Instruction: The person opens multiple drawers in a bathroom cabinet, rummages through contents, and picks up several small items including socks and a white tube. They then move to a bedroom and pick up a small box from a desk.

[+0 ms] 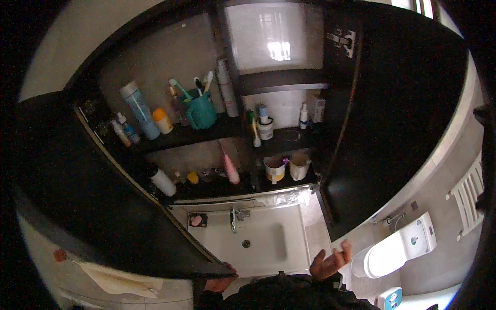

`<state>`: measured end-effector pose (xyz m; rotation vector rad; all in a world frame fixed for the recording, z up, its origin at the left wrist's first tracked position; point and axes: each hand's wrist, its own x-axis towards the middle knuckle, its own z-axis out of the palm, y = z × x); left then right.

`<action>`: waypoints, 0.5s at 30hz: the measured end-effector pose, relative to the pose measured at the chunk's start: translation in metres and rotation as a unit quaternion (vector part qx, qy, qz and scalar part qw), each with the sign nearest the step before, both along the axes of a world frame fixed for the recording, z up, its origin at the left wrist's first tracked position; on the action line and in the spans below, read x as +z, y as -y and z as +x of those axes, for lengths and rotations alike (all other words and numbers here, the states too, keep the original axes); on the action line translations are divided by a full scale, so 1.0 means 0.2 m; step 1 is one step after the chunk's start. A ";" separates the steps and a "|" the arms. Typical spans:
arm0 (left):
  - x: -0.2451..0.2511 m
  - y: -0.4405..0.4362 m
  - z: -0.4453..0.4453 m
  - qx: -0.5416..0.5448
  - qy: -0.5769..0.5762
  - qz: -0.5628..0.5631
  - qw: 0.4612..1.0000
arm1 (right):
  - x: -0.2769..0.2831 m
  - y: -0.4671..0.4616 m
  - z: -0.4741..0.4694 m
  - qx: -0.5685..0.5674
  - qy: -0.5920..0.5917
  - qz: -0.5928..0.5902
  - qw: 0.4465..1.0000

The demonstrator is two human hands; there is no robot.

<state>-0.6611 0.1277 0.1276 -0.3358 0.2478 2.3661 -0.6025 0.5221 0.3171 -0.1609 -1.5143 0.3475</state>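
My left hand [221,282] is at the lower edge of the dark left cabinet door [116,217], its fingers against the door's corner. My right hand [330,260] hangs with fingers apart and slightly curled, holding nothing, beside the lower corner of the right cabinet door [391,116]. Both doors stand swung out from a dark wall cabinet. On its shelves are a teal cup [201,110] with toothbrushes, a blue bottle [141,112], a pink tube [231,168], a white jar [265,130] and two mugs [274,170], [299,166].
Below the cabinet lies a white washbasin [267,248] with a chrome faucet [233,220] and a soap dish [203,224] holding pink soap. A white toilet [387,255] and a towel radiator [467,197] are on the right. A pale towel [116,279] hangs at lower left.
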 end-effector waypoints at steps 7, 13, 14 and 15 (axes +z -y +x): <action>0.39 -0.31 -0.12 -0.018 -0.131 -0.154 0.979 | 0.11 -0.19 0.13 0.019 0.169 -0.166 0.971; 0.51 -0.44 -0.21 -0.024 -0.160 -0.202 0.966 | 0.08 -0.19 0.16 0.088 0.263 -0.196 0.941; 0.52 -0.45 -0.22 -0.024 -0.165 -0.210 0.963 | 0.07 -0.19 0.16 0.064 0.286 -0.178 0.939; 0.53 -0.47 -0.23 -0.024 -0.170 -0.218 0.961 | 0.06 -0.18 0.15 0.064 0.288 -0.187 0.937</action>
